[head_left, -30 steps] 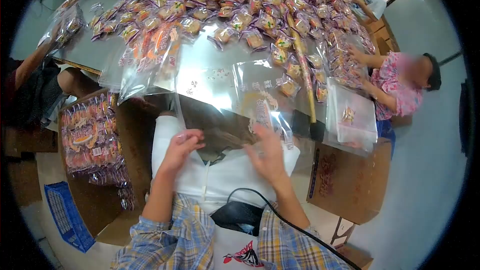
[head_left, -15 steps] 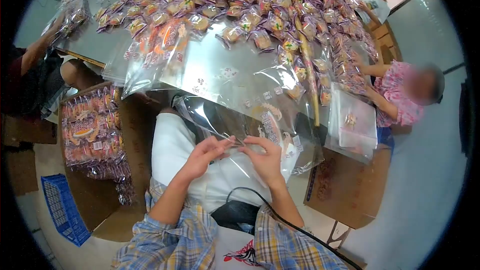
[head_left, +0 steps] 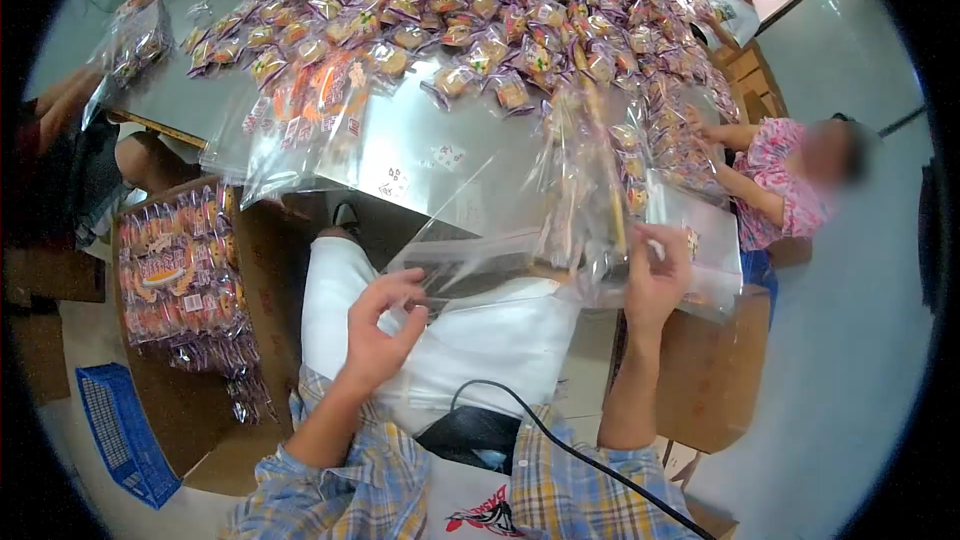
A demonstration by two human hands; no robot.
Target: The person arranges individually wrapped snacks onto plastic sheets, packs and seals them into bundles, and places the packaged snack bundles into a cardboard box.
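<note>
Stretching lengthwise from left hand (head_left: 380,333) to right hand (head_left: 656,285): clear bag (head_left: 500,260); fingers curled, grip unclear.

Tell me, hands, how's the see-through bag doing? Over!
Left hand and right hand at opposite sides of clear bag, grip unclear. Bag spread above lap. Its crumpled part overlaps yellow stick.

Workers sit around a metal table (head_left: 400,140) heaped with wrapped snacks (head_left: 450,0), cartons (head_left: 700,380) alongside, in a packing workshop.
</note>
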